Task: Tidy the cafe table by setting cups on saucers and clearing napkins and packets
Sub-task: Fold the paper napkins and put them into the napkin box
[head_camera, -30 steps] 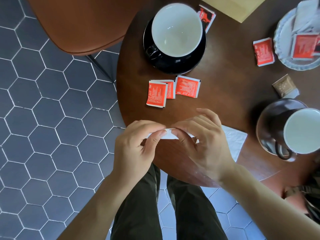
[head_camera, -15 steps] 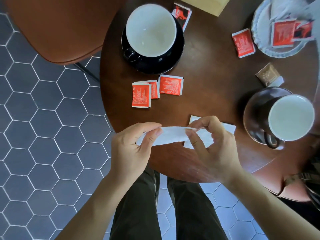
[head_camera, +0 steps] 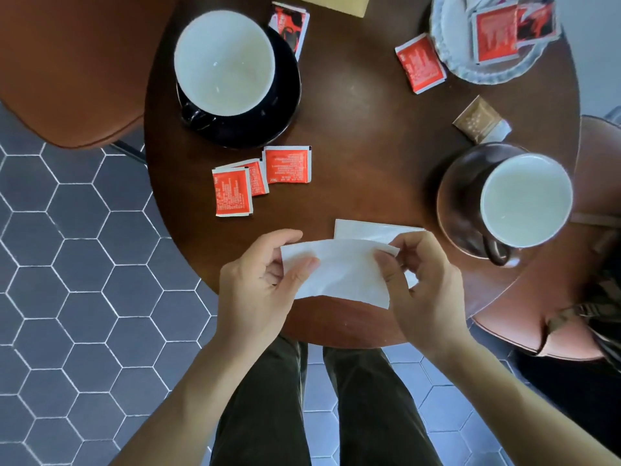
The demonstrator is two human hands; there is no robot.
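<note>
My left hand [head_camera: 258, 280] and my right hand [head_camera: 423, 284] pinch the two ends of a white napkin [head_camera: 339, 270] above the near edge of the round wooden table [head_camera: 363, 122]. A second white napkin [head_camera: 366, 230] lies flat on the table just behind it. A black cup [head_camera: 223, 62] stands on a black saucer [head_camera: 285, 95] at the far left. A brown cup [head_camera: 524, 200] stands on a brown saucer [head_camera: 450, 210] at the right. Three red packets [head_camera: 260, 178] lie in the middle. Another red packet [head_camera: 420, 67] and a brown packet [head_camera: 480, 119] lie farther right.
A glass plate [head_camera: 450, 58] at the far right holds red packets and paper. One more packet [head_camera: 289, 25] is tucked behind the black saucer, near a tan pad [head_camera: 339, 3]. Brown chairs [head_camera: 67, 62] stand left and right. Dark hexagon tiles cover the floor.
Both hands have drawn apart, and the napkin between them has opened from a narrow strip into a wider sheet. The view has shifted so the table sits more to the left.
</note>
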